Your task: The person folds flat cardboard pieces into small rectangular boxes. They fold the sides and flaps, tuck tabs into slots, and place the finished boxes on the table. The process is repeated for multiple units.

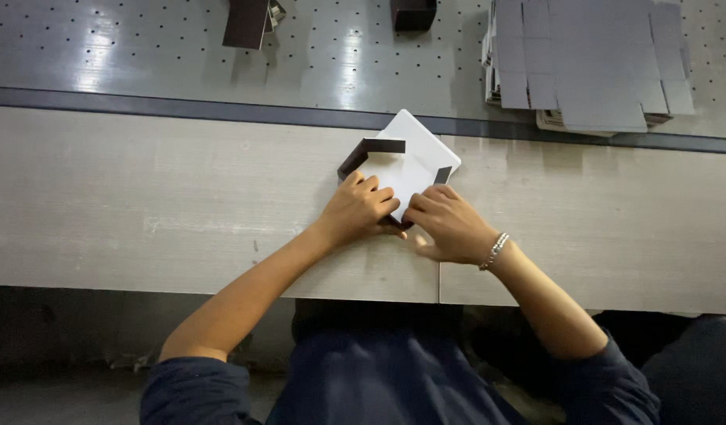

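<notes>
A small cardboard box blank (410, 161), white inside with dark brown outer walls partly folded up, lies on the pale wooden tabletop (142, 197). My left hand (361, 206) presses on its near left corner with the fingers curled over the edge. My right hand (448, 224), a beaded bracelet on its wrist, grips the near right side of the same box. The two hands touch at the box's near corner, which they hide.
A stack of flat grey die-cut cardboard blanks (591, 63) sits at the back right on a perforated metal surface (142, 47). Two dark brown folded boxes (249, 22) (414, 13) stand at the far edge.
</notes>
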